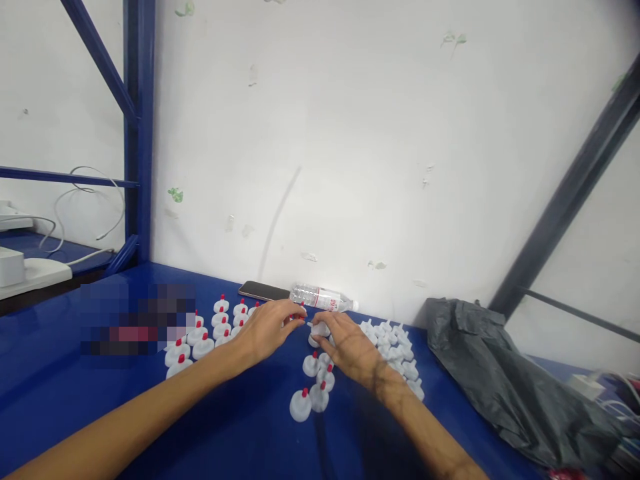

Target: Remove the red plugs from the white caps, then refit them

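Observation:
Above the blue table, my left hand [270, 327] pinches a small red cap [299, 318] between thumb and fingertips. Close by on the right, my right hand [345, 340] has its thumb and fingers around a white round nozzle lid [319, 329], its spout pointing toward the left hand. Below the hands lie several white lids with red caps [301, 405]. Rows of similar red-capped lids [203, 346] stand to the left, partly behind my left forearm. Lids with bare white spouts [395, 343] are clustered beyond my right hand.
A phone [263, 291] and a clear water bottle [323, 297] lie along the wall at the back of the blue table [240, 427]. Dark grey plastic sheeting [500, 380] is bunched at the right. A blue metal post [140, 133] rises at the left.

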A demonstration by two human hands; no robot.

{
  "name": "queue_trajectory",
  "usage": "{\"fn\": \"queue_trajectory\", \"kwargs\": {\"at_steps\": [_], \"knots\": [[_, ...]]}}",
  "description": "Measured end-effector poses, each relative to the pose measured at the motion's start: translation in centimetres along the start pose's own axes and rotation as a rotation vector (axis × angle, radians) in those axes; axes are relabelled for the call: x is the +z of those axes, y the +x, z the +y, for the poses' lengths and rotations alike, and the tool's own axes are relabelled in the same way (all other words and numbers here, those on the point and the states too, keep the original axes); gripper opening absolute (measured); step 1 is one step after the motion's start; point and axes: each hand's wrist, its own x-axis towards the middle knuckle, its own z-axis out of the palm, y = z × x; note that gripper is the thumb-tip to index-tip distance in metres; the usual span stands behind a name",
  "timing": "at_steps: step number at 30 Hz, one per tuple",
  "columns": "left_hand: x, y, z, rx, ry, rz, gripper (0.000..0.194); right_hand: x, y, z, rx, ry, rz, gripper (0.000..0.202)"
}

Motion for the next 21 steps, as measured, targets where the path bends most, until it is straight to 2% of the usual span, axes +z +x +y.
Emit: {"fn": "queue_trajectory", "kwargs": {"at_steps": [5, 11, 15, 21], "knots": [[0.4, -0.2, -0.2, 0.043, -0.092, -0.016, 0.013, 0.1, 0.1, -0.7, -0.022, -0.013, 0.014, 0.026], [1.1, 0.0, -1.2, 0.008, -0.087, -0.005, 0.018, 0.1, 0.1, -0.8, 0.019, 0.160, 0.137, 0.024], [1.2, 0.0, -1.3, 0.027, -0.008, -0.029, 0.024, -0.1, 0.2, -1.3, 0.112, 0.294, 0.178, 0.007], [0.7, -0.5, -0.3, 0.080, -0.012, -0.059, 0.030, -0.4, 0.5, -1.8, 0.235, 0.544, 0.158, 0.009]]}}
